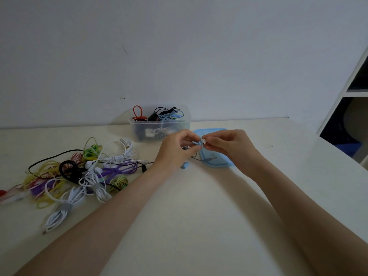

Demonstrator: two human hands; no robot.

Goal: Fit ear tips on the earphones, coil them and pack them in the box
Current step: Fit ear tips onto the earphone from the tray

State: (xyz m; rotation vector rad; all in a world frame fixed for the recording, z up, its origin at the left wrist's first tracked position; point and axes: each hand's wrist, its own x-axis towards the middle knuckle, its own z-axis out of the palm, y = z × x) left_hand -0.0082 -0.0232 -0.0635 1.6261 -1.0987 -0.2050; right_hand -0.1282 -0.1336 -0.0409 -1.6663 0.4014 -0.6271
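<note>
Pale table (199, 216) against grey wall | left hand (177, 150) pinches blue earbud (199, 144), axis level, nozzle pointing right | right hand (227, 145) pinches small white ear tip (204, 141) at nozzle, above blue lid (217, 162) | clear box (159, 124) behind

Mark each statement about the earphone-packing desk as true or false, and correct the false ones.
1. The clear box stands at the back of the table by the wall. True.
2. The blue lid is closed on the box. False: it lies flat on the table beside the box.
3. Both hands work on a small earpiece, left hand and right hand. True.
4. The pile of coloured cables lies right of the hands. False: it lies to their left.
</note>
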